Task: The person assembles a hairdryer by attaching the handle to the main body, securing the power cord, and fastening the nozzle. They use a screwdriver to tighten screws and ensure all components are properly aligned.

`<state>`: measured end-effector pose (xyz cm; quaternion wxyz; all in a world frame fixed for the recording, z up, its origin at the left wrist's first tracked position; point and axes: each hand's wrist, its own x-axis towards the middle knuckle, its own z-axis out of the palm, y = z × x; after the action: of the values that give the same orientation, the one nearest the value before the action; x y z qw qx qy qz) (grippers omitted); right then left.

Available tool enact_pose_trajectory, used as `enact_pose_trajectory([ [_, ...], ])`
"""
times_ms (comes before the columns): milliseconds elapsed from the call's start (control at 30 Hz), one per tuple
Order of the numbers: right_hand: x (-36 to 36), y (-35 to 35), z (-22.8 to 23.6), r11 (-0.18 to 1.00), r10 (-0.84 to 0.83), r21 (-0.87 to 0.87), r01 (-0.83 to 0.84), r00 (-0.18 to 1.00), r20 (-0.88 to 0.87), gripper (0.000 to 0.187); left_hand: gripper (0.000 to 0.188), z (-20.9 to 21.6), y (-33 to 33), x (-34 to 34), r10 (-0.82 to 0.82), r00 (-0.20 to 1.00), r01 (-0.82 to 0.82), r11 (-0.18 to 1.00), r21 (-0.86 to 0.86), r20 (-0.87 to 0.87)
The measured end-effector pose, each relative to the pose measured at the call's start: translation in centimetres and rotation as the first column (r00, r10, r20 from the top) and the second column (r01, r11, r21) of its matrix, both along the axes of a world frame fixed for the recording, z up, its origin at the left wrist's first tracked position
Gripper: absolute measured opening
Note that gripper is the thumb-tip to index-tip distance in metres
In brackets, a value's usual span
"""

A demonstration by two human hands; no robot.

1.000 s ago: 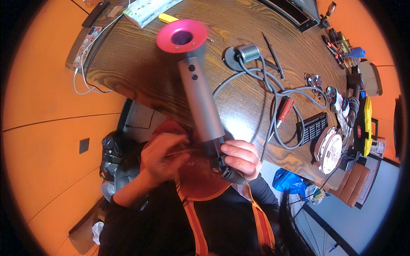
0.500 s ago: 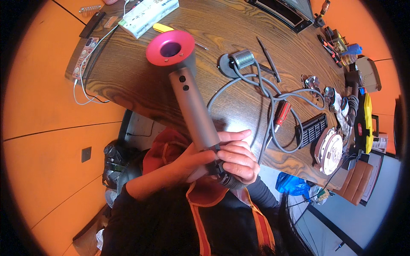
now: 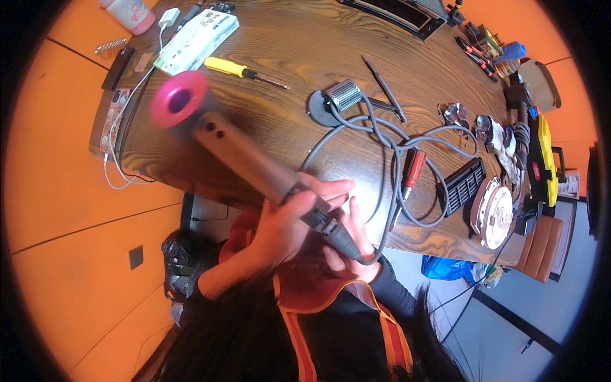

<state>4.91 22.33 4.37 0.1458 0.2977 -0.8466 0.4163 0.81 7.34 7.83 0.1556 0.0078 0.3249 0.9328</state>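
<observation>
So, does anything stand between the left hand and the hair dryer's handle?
Nothing visible does: the left hand is directly on the lower end of the hair dryer's handle, fingers wrapped around it.

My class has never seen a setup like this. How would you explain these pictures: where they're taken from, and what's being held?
There is no machine here, just a person's bare hands. The pictures come from a wide fisheye camera worn on the head, looking down, so straight edges bend near the rim. The left hand holds a hair dryer by its lower end. The right hand is at the ribbed cord sleeve; its grip is unclear. On the wooden table lie a yellow-handled screwdriver, a red-handled screwdriver, looped grey cord and a black slotted panel.
</observation>
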Motion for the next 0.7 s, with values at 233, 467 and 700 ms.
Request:
enact_pose_trajectory([
  [233,-0.3,3.9,4.2,0.815,0.550,0.358,-0.457,0.805,-0.224,0.033,0.014,1.7,-2.8,-3.6,0.105,0.981,-0.129,0.982,-0.139,-0.166],
  [467,-8.8,3.4,9.5,0.991,-0.046,0.108,0.084,0.948,-0.316,0.023,0.010,1.0,-3.1,-12.9,-0.052,0.895,-0.011,0.990,-0.138,-0.444],
  [700,-15.0,0.1,4.1,0.957,-0.286,0.083,0.278,0.951,0.114,0.057,0.022,-0.7,-4.9,-14.6,-0.220,0.938,0.180,0.970,-0.165,-0.269],
])
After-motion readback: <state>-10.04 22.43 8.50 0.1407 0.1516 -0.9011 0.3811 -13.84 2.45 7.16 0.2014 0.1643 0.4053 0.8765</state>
